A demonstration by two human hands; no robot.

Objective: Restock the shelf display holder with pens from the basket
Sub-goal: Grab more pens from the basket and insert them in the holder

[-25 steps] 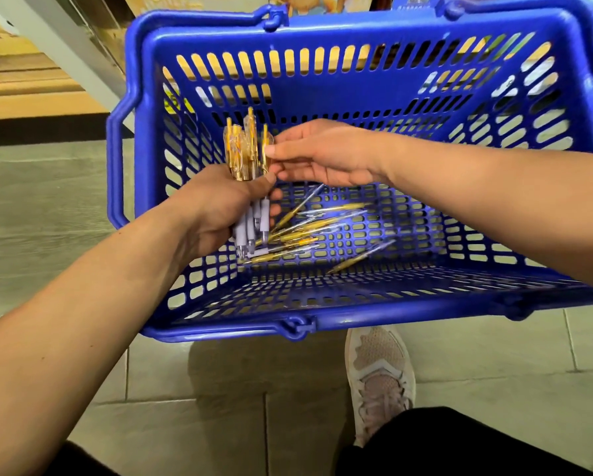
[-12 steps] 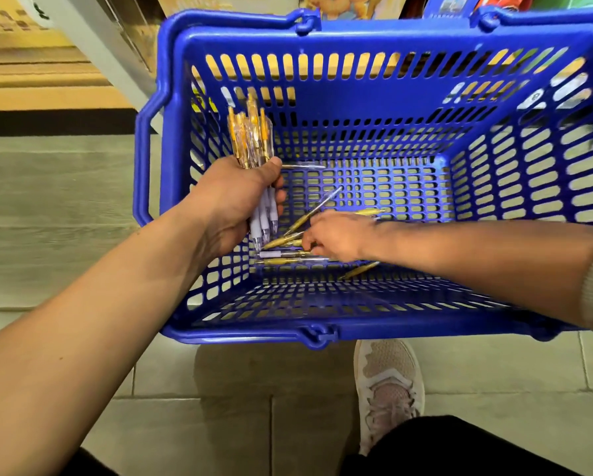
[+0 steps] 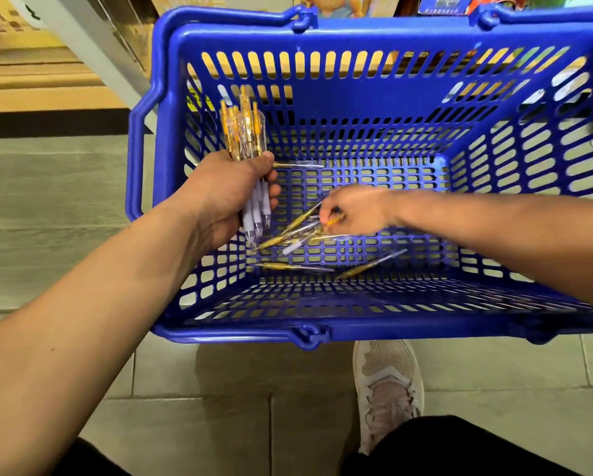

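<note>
A blue plastic basket [image 3: 374, 39] stands on the floor in front of me. Inside it, my left hand [image 3: 226, 194] is shut on an upright bundle of pens [image 3: 245, 132] with clear yellow barrels and pale grips. Several loose pens [image 3: 298, 266] of the same kind lie on the basket's bottom. My right hand [image 3: 357, 207] reaches down among them, its fingertips pinched on one yellow pen [image 3: 334, 220]; the hand is blurred. The shelf display holder is not in view.
My shoe [image 3: 388, 383] rests on the tiled floor [image 3: 219, 389] just in front of the basket. Beyond the basket's far rim stand shelf goods with colourful covers [image 3: 353, 5]. A pale shelf upright [image 3: 92, 46] runs diagonally at the upper left.
My right hand left the bundle, dropped to the basket's bottom and closed its fingertips on a loose pen. The left hand keeps holding the bundle upright.
</note>
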